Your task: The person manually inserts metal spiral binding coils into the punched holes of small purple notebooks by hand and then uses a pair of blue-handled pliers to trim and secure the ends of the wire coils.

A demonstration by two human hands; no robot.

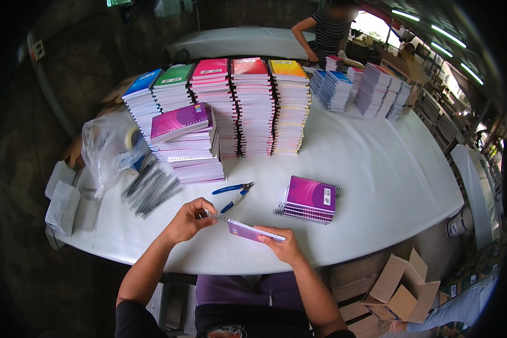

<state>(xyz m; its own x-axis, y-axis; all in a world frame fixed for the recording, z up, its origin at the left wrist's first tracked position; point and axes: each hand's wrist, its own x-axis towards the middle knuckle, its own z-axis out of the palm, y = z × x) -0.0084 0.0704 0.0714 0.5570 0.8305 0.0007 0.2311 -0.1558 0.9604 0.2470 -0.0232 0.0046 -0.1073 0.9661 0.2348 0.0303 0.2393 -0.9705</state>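
My left hand (188, 221) is closed, thumb and fingers pinching the free end of a metal spiral coil (219, 216). The coil runs to the punched edge of a thin purple notebook (243, 231); how far it passes through the holes is too small to tell. My right hand (283, 245) grips the notebook's other end, tilted just above the table's near edge. Beyond my hands lie blue-handled cutting pliers (235, 201), jaws pointing right. A low stack of purple notebooks (310, 194) with coils sticking out sits to the right. Loose spiral coils (151, 188) are heaped on the left.
Tall stacks of colored notebooks (253, 107) and a purple notebook pile (186, 149) stand at the back of the white-covered table (372, 186). A plastic bag (110, 141) lies left. An open cardboard box (397, 290) is at lower right, beside another person's limb. Someone (328, 34) stands behind.
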